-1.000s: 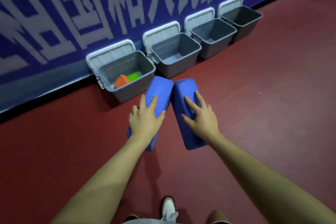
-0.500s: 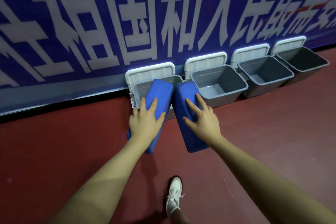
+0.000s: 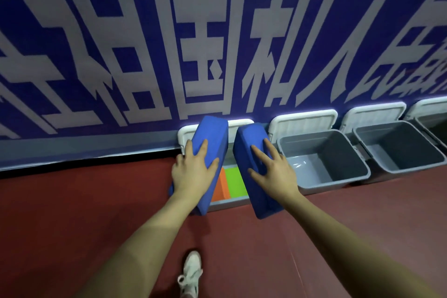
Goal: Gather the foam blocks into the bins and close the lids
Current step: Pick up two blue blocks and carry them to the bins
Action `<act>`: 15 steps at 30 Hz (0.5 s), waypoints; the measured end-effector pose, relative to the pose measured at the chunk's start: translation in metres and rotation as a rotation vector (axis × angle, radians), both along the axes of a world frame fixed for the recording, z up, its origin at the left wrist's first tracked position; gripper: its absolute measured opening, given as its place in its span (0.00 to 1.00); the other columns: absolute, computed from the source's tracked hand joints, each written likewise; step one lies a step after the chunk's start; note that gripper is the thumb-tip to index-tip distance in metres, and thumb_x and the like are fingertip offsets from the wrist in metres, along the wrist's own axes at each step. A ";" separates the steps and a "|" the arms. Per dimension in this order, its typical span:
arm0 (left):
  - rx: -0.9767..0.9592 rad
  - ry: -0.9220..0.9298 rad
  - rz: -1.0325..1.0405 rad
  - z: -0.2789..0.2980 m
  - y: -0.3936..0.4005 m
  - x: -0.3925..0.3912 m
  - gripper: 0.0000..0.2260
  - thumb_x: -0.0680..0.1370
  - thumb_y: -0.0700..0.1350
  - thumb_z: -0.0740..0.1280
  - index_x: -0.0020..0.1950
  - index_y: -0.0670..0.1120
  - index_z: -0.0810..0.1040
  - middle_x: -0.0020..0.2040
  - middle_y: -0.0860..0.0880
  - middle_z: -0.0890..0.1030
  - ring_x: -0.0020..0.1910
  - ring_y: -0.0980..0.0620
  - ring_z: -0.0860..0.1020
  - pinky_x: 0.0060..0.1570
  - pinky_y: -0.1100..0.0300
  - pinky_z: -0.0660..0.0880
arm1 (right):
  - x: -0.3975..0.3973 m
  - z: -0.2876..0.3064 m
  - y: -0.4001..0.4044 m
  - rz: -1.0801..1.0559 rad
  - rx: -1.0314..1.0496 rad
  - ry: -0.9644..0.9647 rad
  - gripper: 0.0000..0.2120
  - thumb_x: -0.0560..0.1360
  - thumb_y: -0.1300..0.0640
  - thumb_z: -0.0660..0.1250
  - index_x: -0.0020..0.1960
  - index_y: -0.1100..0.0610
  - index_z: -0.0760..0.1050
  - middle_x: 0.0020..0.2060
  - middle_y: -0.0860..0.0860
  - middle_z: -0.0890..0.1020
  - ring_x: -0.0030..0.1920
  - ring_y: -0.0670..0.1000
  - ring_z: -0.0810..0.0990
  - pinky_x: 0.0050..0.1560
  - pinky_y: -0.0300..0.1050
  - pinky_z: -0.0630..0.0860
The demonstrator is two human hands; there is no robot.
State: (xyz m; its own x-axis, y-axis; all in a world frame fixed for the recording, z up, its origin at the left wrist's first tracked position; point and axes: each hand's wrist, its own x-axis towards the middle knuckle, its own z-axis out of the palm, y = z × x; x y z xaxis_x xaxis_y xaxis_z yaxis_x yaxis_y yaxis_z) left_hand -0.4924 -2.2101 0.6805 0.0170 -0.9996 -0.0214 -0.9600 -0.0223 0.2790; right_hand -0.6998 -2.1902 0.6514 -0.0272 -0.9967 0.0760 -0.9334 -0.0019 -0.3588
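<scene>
Holding two long blue foam blocks over the leftmost grey plastic bin [image 3: 229,203], I am at the drop-in step. My left hand [image 3: 193,174] grips the left blue foam block [image 3: 210,150], fingers [image 3: 202,152] curled over its top face and thumb on the edge toward the gap. My right hand [image 3: 272,174] grips the right blue foam block [image 3: 254,152] the same way, fingers [image 3: 271,150] spread across the top. Both blocks are tilted, far ends toward twelve o'clock, a narrow gap between them.

Through that gap I see into the bin: an orange foam block [image 3: 221,189] and a green foam block [image 3: 235,182] lie side by side on its floor, orange at nine o'clock of green. Its white hinged lid [image 3: 186,133] stands open against the wall at twelve o'clock, mostly hidden behind the blue blocks.

I judge the next move is to lower or tip each block inside the rim and let go; they look long next to the opening, so they may need to go in on end or aslant, or the lid may not shut.

At three o'clock sits a second grey bin [image 3: 338,176], with a third grey bin [image 3: 411,164] beyond it, both open and showing no blocks. A blue banner with white characters [image 3: 217,43] covers the wall, and the floor is dark red [image 3: 72,213]. A white shoe [image 3: 191,273] shows at six o'clock.
</scene>
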 end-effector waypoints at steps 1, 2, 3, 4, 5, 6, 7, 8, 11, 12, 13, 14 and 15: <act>-0.003 0.008 -0.005 -0.004 -0.019 0.002 0.27 0.79 0.60 0.58 0.77 0.56 0.58 0.77 0.47 0.57 0.64 0.40 0.69 0.57 0.52 0.70 | 0.001 -0.003 -0.018 -0.012 0.009 -0.002 0.29 0.75 0.44 0.66 0.74 0.43 0.63 0.77 0.48 0.57 0.65 0.60 0.69 0.55 0.52 0.75; -0.006 0.013 -0.012 -0.008 -0.037 0.005 0.27 0.79 0.60 0.58 0.77 0.56 0.58 0.76 0.47 0.57 0.64 0.40 0.69 0.57 0.52 0.70 | 0.001 -0.007 -0.035 -0.024 0.016 -0.003 0.29 0.75 0.43 0.66 0.74 0.43 0.63 0.77 0.48 0.57 0.66 0.60 0.69 0.55 0.53 0.75; -0.005 0.015 -0.021 -0.012 -0.055 0.007 0.27 0.79 0.60 0.58 0.77 0.56 0.58 0.76 0.47 0.57 0.64 0.40 0.70 0.56 0.52 0.70 | 0.002 -0.011 -0.051 -0.034 0.024 -0.001 0.29 0.75 0.43 0.66 0.74 0.43 0.62 0.77 0.48 0.56 0.66 0.60 0.69 0.55 0.53 0.75; 0.002 0.011 -0.030 -0.018 -0.073 0.010 0.27 0.79 0.60 0.58 0.77 0.56 0.58 0.76 0.47 0.57 0.64 0.40 0.70 0.56 0.52 0.70 | 0.004 -0.016 -0.067 -0.045 0.031 0.001 0.29 0.75 0.43 0.66 0.74 0.43 0.63 0.77 0.48 0.57 0.65 0.61 0.69 0.55 0.53 0.75; 0.015 0.011 -0.037 -0.024 -0.090 0.013 0.27 0.79 0.60 0.58 0.77 0.56 0.58 0.76 0.47 0.58 0.64 0.40 0.70 0.56 0.52 0.70 | 0.005 -0.021 -0.082 -0.056 0.034 0.000 0.29 0.75 0.44 0.66 0.74 0.43 0.63 0.77 0.48 0.57 0.65 0.61 0.69 0.54 0.53 0.75; 0.032 0.018 -0.042 -0.032 -0.106 0.015 0.27 0.79 0.60 0.58 0.76 0.56 0.59 0.76 0.47 0.58 0.64 0.40 0.69 0.57 0.51 0.70 | 0.006 -0.027 -0.096 -0.067 0.036 0.000 0.29 0.75 0.44 0.67 0.74 0.44 0.64 0.77 0.49 0.58 0.64 0.62 0.70 0.54 0.54 0.75; 0.047 0.029 -0.049 -0.039 -0.120 0.016 0.27 0.79 0.60 0.59 0.76 0.55 0.59 0.76 0.46 0.59 0.65 0.39 0.69 0.57 0.51 0.70 | 0.006 -0.033 -0.110 -0.080 0.040 -0.001 0.29 0.74 0.44 0.67 0.74 0.44 0.65 0.77 0.49 0.58 0.64 0.62 0.70 0.54 0.54 0.75; 0.061 0.042 -0.059 -0.048 -0.133 0.017 0.27 0.79 0.60 0.59 0.76 0.55 0.60 0.75 0.45 0.60 0.65 0.39 0.69 0.57 0.51 0.71 | 0.006 -0.040 -0.122 -0.096 0.048 -0.005 0.29 0.74 0.44 0.68 0.73 0.44 0.65 0.77 0.49 0.59 0.64 0.63 0.70 0.54 0.55 0.75; 0.111 0.068 -0.066 -0.074 -0.166 0.014 0.27 0.79 0.59 0.60 0.76 0.54 0.61 0.73 0.44 0.62 0.63 0.38 0.70 0.56 0.50 0.71 | 0.003 -0.061 -0.155 -0.134 0.100 -0.021 0.30 0.74 0.44 0.68 0.74 0.43 0.64 0.77 0.49 0.58 0.66 0.62 0.69 0.55 0.55 0.74; 0.136 0.063 -0.061 -0.084 -0.177 0.011 0.27 0.79 0.59 0.60 0.76 0.54 0.61 0.73 0.44 0.62 0.63 0.38 0.70 0.56 0.49 0.71 | 0.001 -0.070 -0.165 -0.141 0.120 -0.021 0.30 0.74 0.44 0.68 0.74 0.43 0.64 0.77 0.49 0.58 0.66 0.62 0.68 0.56 0.55 0.74; 0.164 0.053 -0.057 -0.094 -0.188 0.008 0.27 0.79 0.60 0.59 0.76 0.55 0.59 0.73 0.45 0.61 0.63 0.38 0.69 0.57 0.49 0.71 | -0.002 -0.078 -0.175 -0.144 0.139 -0.018 0.30 0.74 0.44 0.68 0.74 0.43 0.64 0.77 0.49 0.58 0.66 0.62 0.68 0.57 0.55 0.73; 0.196 0.043 -0.053 -0.105 -0.198 0.004 0.28 0.79 0.60 0.59 0.77 0.55 0.58 0.73 0.45 0.60 0.64 0.38 0.69 0.57 0.49 0.70 | -0.004 -0.088 -0.184 -0.145 0.160 -0.013 0.30 0.74 0.44 0.68 0.74 0.43 0.64 0.77 0.49 0.58 0.66 0.62 0.68 0.58 0.55 0.73; 0.227 0.040 -0.048 -0.117 -0.208 0.001 0.28 0.79 0.60 0.58 0.77 0.55 0.57 0.73 0.45 0.60 0.65 0.38 0.68 0.58 0.49 0.70 | -0.007 -0.099 -0.194 -0.146 0.183 -0.011 0.30 0.74 0.44 0.67 0.74 0.43 0.63 0.77 0.49 0.58 0.66 0.62 0.68 0.59 0.55 0.72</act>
